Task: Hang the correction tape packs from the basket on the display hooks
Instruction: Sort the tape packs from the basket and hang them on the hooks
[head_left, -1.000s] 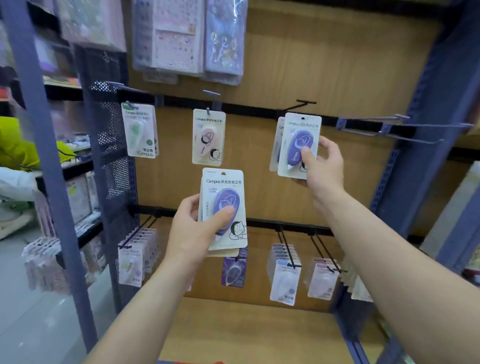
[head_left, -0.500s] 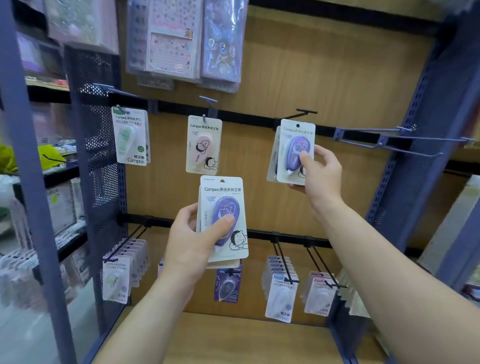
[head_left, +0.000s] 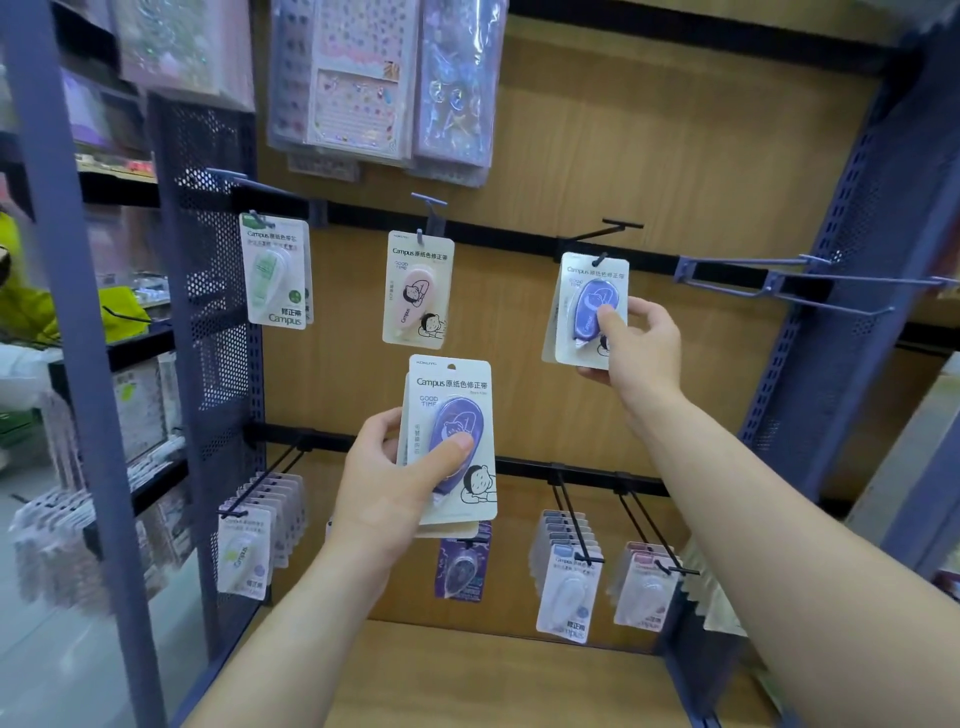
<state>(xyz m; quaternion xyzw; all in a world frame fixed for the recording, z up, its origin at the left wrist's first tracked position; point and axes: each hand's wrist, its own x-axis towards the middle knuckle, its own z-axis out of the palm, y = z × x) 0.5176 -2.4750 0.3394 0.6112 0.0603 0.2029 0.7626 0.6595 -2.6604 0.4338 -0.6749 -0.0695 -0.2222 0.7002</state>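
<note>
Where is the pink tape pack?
Head view, left of centre: the pink pack hangs from the upper rail, between the green pack and the hanging purple pack.

Left hand (head_left: 384, 483) gripping low, right hand (head_left: 636, 345) pinching higher up

Right hand (head_left: 636, 345) pinches purple pack (head_left: 589, 312) on upper-right hook (head_left: 602, 234); left hand (head_left: 387, 483) grips stacked purple packs (head_left: 452, 441) at frame center.

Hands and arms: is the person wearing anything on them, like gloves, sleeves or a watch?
Nothing shows. The left hand and right hand are bare, no gloves, no rings visible on the fingers. Left forearm and right forearm are uncovered to the frame's edge: no sleeve, watch or bracelet.
</note>
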